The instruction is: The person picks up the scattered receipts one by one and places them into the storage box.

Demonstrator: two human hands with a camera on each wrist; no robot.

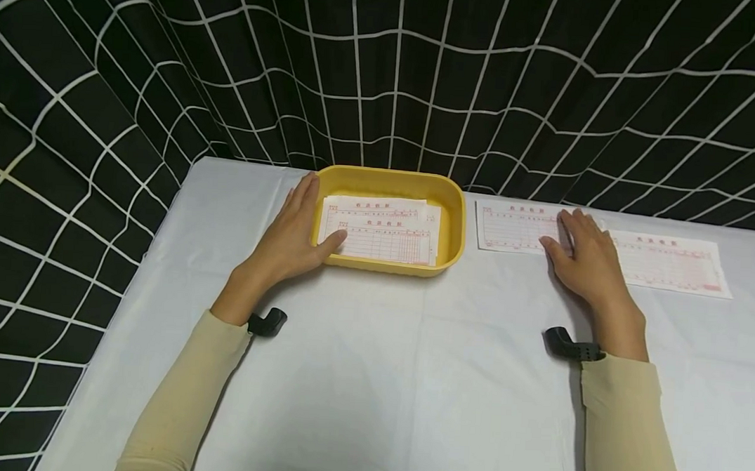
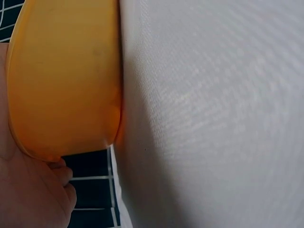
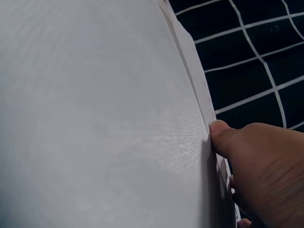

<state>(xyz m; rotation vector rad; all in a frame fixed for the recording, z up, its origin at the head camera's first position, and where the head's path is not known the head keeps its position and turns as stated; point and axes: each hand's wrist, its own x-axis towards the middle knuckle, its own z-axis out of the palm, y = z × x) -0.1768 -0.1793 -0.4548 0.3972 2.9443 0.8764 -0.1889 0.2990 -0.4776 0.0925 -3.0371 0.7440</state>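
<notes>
In the head view a yellow plastic tray [image 1: 382, 266] stands near the table's back edge, with printed paper slips [image 1: 377, 242] lying in it. My left hand [image 1: 292, 235] rests on the tray's left front corner, fingers extended along the left side and thumb over the front rim. The left wrist view shows the tray's outer wall [image 2: 61, 80] beside the palm. Flat on a printed slip [image 1: 511, 227] right of the tray, my right hand [image 1: 588, 262] lies with fingers extended. Another slip [image 1: 673, 266] sits to its right; the hand hides where the slips meet.
A white cloth [image 1: 403, 377] covers the table. Dark curtain-like fabric with a white grid [image 1: 372, 74] hangs behind the table and along its left side. Black wrist cameras [image 1: 569, 344] are worn on both forearms, over beige sleeves.
</notes>
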